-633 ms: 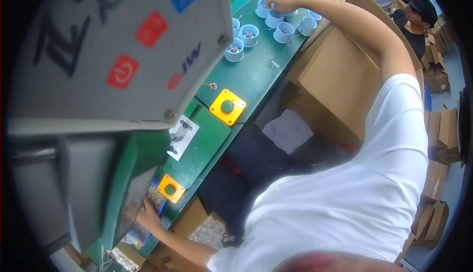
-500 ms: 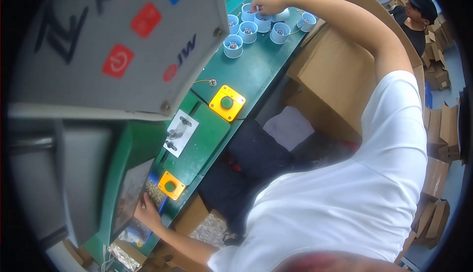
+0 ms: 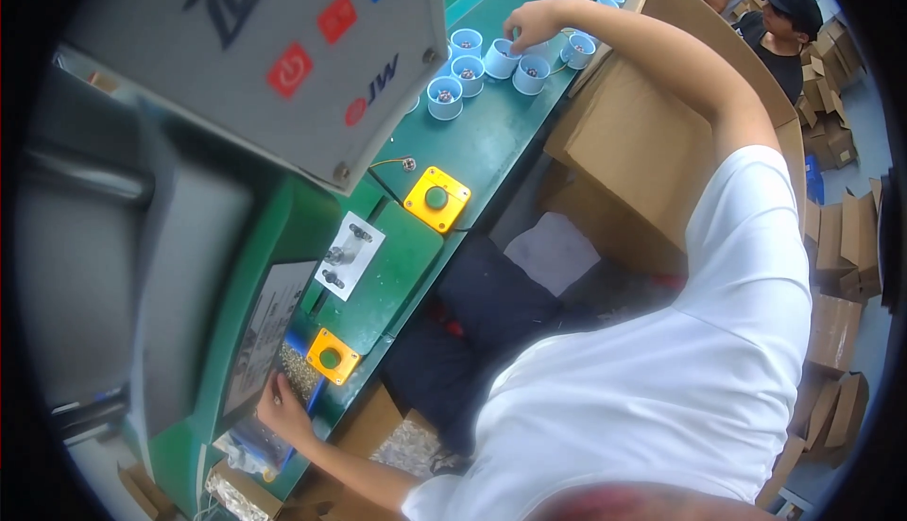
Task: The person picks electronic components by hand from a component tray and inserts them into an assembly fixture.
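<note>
My right hand (image 3: 536, 22) reaches over a light-blue cup (image 3: 498, 62) on the green workbench (image 3: 491, 143). Its fingers are pinched together at the cup's rim; whatever lies between them is hidden. Several similar cups stand around it, among them a front cup (image 3: 445, 99) and a right-hand cup (image 3: 531, 76), each with a small round metal part inside. Down at the lower left, my left hand (image 3: 283, 411) is at a blue bin of small metal pieces (image 3: 300, 375). Its fingers are curled together, and I cannot make out what they hold.
A grey control box (image 3: 283, 58) juts over the bench at left. Two yellow button boxes (image 3: 437, 199) (image 3: 333, 357) flank a white fixture plate (image 3: 347, 256). A wired metal part (image 3: 408, 164) lies nearby. A large carton (image 3: 642, 134) stands at right, a co-worker (image 3: 789, 25) beyond it.
My right hand has shifted slightly right and nearer among the cups, its fingers now at another cup. My left hand stays at the bin. The whole view has shifted a little.
</note>
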